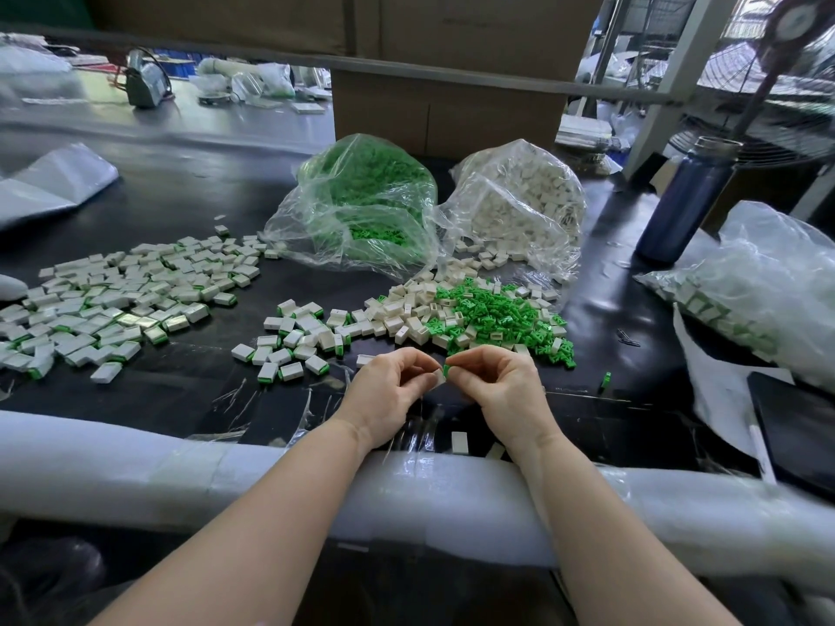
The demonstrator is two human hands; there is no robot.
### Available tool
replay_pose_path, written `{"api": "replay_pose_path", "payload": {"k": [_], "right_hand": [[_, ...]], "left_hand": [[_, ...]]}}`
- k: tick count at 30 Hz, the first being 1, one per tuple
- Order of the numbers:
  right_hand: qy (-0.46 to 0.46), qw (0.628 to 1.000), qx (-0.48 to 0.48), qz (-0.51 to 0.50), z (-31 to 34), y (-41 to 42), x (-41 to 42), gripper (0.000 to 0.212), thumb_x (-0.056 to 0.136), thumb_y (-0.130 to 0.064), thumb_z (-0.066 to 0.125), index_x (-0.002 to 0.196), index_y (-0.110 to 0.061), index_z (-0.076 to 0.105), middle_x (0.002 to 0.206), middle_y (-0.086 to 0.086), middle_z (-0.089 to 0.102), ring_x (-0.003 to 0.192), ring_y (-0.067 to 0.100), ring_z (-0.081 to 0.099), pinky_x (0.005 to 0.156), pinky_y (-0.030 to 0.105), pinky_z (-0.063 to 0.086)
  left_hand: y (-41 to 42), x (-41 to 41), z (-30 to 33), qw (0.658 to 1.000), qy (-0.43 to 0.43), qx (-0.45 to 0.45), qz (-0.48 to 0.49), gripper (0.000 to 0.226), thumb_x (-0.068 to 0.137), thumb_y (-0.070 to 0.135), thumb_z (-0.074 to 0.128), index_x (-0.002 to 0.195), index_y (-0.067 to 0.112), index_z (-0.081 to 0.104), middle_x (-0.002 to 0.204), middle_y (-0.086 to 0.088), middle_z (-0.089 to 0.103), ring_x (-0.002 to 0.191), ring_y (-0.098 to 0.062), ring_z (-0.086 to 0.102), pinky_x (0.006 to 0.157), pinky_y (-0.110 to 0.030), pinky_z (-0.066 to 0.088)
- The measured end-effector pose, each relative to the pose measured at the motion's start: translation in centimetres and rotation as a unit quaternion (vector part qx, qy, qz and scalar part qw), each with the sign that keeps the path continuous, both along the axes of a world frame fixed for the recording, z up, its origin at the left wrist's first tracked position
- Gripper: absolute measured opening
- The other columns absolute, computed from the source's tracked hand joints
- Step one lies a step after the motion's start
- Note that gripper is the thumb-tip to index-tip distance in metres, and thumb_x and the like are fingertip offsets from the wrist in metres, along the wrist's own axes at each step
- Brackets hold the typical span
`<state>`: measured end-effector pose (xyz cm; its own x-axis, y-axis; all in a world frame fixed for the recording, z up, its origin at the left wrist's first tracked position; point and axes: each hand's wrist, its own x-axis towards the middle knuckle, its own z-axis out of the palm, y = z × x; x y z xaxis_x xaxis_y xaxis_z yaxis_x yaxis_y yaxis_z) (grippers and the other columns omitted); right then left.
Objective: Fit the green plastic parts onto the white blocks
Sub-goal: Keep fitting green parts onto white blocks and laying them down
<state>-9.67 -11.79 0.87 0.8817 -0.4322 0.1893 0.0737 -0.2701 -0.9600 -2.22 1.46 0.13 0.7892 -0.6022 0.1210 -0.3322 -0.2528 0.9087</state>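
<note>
A small white rectangular plastic block (437, 378) is pinched between the curled fingertips of the left hand (392, 390), and a small green plastic part (448, 369) is pinched between the thumb and forefinger of the right hand (499, 387). The two pieces are held touching each other, just above the black table top (189, 386) and just in front of the mixed heap.

That loose mixed heap of green plastic parts (497, 316) and open white blocks (409, 309) is taken here as the landmark. Directly behind it, a clear plastic bag filled with green parts (361, 196) is seen, and beside that bag, behind the heap and to its right, a clear plastic bag of white blocks (519, 201). To the left of the heap, a small cluster of white blocks with green edges (293, 341) is scattered, and well to the left a broad spread of the same fitted blocks (122, 295) is laid out. To the right of the heap, a single green part (606, 381) is found alone on the table. Far right of the heap, a dark blue metal bottle (687, 201) stands upright, with another clear bag of fitted blocks (745, 300) near it. In front of the heap, both forearms are rested across a white foam-wrapped rail (180, 467) at the table's near edge.
</note>
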Motion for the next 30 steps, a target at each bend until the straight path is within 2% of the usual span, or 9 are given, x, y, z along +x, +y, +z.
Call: {"api": "replay_pose_path", "payload": {"k": [7, 15, 18, 21, 25, 30], "right_hand": [[0.017, 1.000, -0.014, 0.017, -0.10, 0.01, -0.07, 0.022, 0.082, -0.001, 0.067, 0.074, -0.021, 0.069, 0.067, -0.006, 0.066, 0.055, -0.003, 0.055, 0.059, 0.015, 0.046], [0.030, 0.999, -0.038, 0.007, -0.09, 0.17, 0.03, 0.015, 0.081, -0.001, 0.068, 0.078, -0.016, 0.068, 0.072, 0.000, 0.067, 0.067, 0.008, 0.060, 0.065, 0.024, 0.054], [0.032, 0.999, -0.006, 0.022, 0.04, 0.26, -0.02, 0.018, 0.084, 0.001, 0.063, 0.077, -0.015, 0.067, 0.069, -0.002, 0.065, 0.061, 0.003, 0.059, 0.058, 0.018, 0.050], [0.045, 0.999, -0.015, 0.016, 0.07, 0.24, -0.11, 0.016, 0.083, 0.003, 0.064, 0.084, -0.014, 0.063, 0.069, 0.005, 0.062, 0.060, 0.009, 0.056, 0.060, 0.021, 0.050], [0.053, 0.998, -0.017, 0.019, 0.23, 0.27, -0.17, 0.022, 0.080, 0.006, 0.066, 0.082, -0.015, 0.059, 0.068, 0.012, 0.060, 0.055, 0.011, 0.052, 0.059, 0.021, 0.047], [0.062, 0.997, -0.017, 0.031, 0.19, 0.10, -0.17, 0.020, 0.077, 0.005, 0.067, 0.079, -0.013, 0.060, 0.060, 0.005, 0.058, 0.054, 0.012, 0.050, 0.057, 0.023, 0.045]], "left_hand": [[0.10, 0.05, 0.20, 1.000, 0.011, -0.011, 0.000, 0.014, 0.086, 0.013, 0.064, 0.083, 0.026, 0.065, 0.081, 0.004, 0.067, 0.081, -0.011, 0.063, 0.079, -0.019, 0.051], [0.14, 0.01, 0.27, 1.000, 0.007, -0.008, 0.001, 0.012, 0.086, 0.013, 0.064, 0.084, 0.025, 0.066, 0.082, 0.003, 0.069, 0.079, -0.008, 0.062, 0.077, -0.014, 0.049], [0.11, -0.02, 0.30, 1.000, 0.016, -0.014, 0.003, 0.013, 0.086, 0.012, 0.065, 0.084, 0.025, 0.067, 0.082, 0.003, 0.069, 0.080, -0.008, 0.063, 0.079, -0.016, 0.050], [0.06, -0.12, 0.25, 1.000, 0.015, -0.003, 0.004, 0.013, 0.085, 0.011, 0.065, 0.084, 0.024, 0.069, 0.081, 0.008, 0.068, 0.081, -0.007, 0.063, 0.081, -0.016, 0.049], [0.04, -0.20, 0.23, 1.000, 0.012, 0.010, 0.008, 0.016, 0.084, 0.010, 0.066, 0.081, 0.025, 0.069, 0.078, 0.006, 0.068, 0.080, -0.009, 0.063, 0.084, -0.023, 0.049], [0.11, -0.33, 0.32, 1.000, 0.008, 0.019, -0.003, 0.020, 0.084, 0.007, 0.066, 0.078, 0.025, 0.068, 0.072, 0.009, 0.066, 0.071, -0.004, 0.059, 0.080, -0.022, 0.049]]}}
